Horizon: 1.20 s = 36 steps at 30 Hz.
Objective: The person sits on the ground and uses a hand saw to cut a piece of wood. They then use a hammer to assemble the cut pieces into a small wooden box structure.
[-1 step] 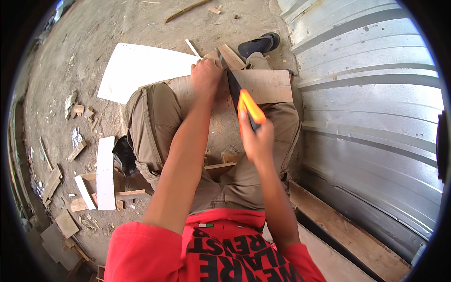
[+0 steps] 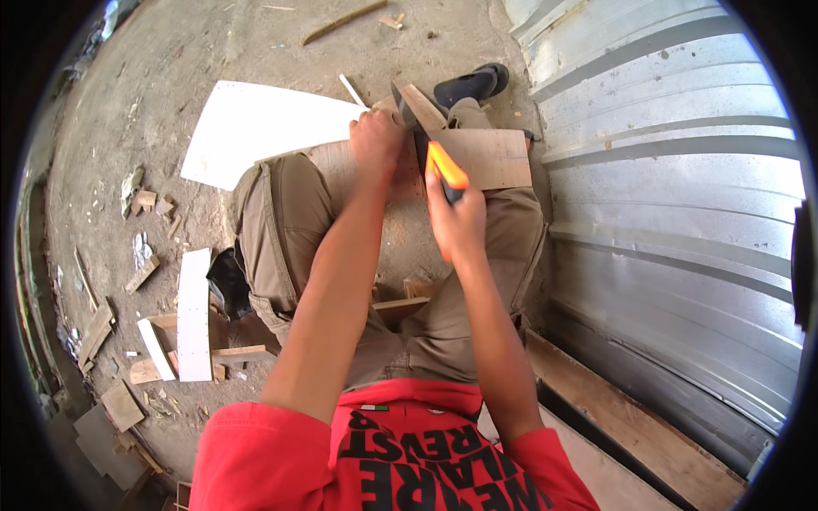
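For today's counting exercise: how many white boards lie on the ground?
2. A large white sheet beyond the left knee, and a narrow white strip among the scraps at left. Others may be hidden.

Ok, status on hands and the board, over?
Left hand pressing flat brown plywood board on lap. Right hand gripping orange-handled handsaw, blade on board. Nothing blocking.

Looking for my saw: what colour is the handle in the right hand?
Orange saw handle, gripped by the right hand; head view.

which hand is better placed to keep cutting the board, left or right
Right, most likely. The right hand already has its grip on the orange-handled saw, whose blade meets the plywood board. The left hand presses flat on the board, steadying it.
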Each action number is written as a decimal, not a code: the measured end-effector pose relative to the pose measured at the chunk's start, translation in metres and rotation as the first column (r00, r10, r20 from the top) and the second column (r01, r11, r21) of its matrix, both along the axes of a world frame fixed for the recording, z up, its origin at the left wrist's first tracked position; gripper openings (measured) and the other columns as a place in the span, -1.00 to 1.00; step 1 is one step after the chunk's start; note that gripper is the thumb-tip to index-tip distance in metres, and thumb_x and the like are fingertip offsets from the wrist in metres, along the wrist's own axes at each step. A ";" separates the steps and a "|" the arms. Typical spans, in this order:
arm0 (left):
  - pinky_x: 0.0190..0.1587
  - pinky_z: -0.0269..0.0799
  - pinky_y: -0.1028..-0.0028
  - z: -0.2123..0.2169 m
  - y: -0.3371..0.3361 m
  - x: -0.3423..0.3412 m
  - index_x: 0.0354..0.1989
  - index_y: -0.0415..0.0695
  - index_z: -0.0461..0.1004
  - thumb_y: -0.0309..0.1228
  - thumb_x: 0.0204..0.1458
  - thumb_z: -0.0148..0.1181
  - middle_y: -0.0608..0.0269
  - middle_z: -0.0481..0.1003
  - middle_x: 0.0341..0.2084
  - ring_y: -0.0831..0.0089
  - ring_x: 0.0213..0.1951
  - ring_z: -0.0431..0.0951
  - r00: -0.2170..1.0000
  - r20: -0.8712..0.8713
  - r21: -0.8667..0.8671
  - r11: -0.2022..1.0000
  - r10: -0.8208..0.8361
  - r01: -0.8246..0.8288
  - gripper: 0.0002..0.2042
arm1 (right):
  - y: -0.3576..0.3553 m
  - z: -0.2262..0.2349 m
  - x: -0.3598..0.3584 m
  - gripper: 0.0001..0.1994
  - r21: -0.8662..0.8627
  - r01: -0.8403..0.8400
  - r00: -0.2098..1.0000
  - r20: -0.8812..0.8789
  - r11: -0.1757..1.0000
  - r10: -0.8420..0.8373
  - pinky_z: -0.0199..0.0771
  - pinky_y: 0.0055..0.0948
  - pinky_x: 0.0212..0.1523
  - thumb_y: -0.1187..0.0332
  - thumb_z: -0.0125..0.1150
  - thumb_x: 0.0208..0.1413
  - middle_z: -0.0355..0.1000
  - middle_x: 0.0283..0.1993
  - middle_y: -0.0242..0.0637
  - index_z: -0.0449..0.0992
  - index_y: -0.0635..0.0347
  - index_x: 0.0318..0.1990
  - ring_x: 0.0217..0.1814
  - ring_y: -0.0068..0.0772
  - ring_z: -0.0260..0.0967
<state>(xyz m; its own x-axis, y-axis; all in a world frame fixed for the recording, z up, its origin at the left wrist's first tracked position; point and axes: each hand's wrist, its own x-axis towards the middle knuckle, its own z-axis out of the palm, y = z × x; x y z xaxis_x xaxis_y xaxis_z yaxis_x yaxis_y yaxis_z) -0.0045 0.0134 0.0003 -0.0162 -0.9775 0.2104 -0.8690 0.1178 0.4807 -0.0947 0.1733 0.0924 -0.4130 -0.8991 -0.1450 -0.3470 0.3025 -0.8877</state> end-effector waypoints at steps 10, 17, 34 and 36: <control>-0.13 0.39 0.12 -0.011 0.001 0.008 -0.50 -0.20 0.62 -0.28 0.05 0.04 -0.02 0.60 -0.47 0.06 -0.33 0.60 1.000 -0.026 0.031 0.999 -0.006 0.006 -0.71 | 0.102 0.060 0.005 -0.76 0.107 -0.038 0.982 0.187 0.994 0.018 0.22 -0.48 -0.47 0.31 0.22 0.24 0.31 -0.57 -0.43 0.47 0.34 -0.34 -0.50 -0.68 0.20; -0.15 0.40 0.13 -0.005 0.000 0.006 -0.52 -0.20 0.60 -0.31 0.04 0.05 -0.02 0.60 -0.47 0.06 -0.33 0.61 0.999 -0.026 0.021 1.000 0.023 -0.022 -0.73 | 0.124 0.115 0.006 -0.80 0.196 -0.011 0.967 0.251 0.981 -0.039 0.21 -0.54 -0.48 0.35 0.18 0.25 0.32 -0.57 -0.48 0.48 0.33 -0.34 -0.51 -0.71 0.22; -0.17 0.41 0.12 -0.002 0.002 -0.001 -0.55 -0.23 0.59 -0.30 0.05 0.02 -0.08 0.58 -0.51 -0.01 -0.38 0.59 0.999 -0.043 0.029 1.000 -0.001 0.002 -0.69 | 0.167 0.163 0.003 -0.87 0.288 -0.057 0.968 0.252 0.956 -0.019 0.24 -0.56 -0.45 0.46 0.20 0.23 0.28 -0.58 -0.45 0.47 0.34 -0.33 -0.47 -0.72 0.21; -0.17 0.41 0.12 -0.004 -0.001 0.003 -0.55 -0.23 0.59 -0.29 0.07 0.00 -0.08 0.58 -0.51 -0.01 -0.38 0.59 0.999 -0.031 0.030 0.999 0.021 -0.020 -0.68 | 0.146 0.159 0.007 -0.87 0.255 -0.015 0.960 0.274 0.967 -0.057 0.25 -0.57 -0.44 0.47 0.21 0.22 0.30 -0.59 -0.43 0.47 0.36 -0.33 -0.46 -0.71 0.23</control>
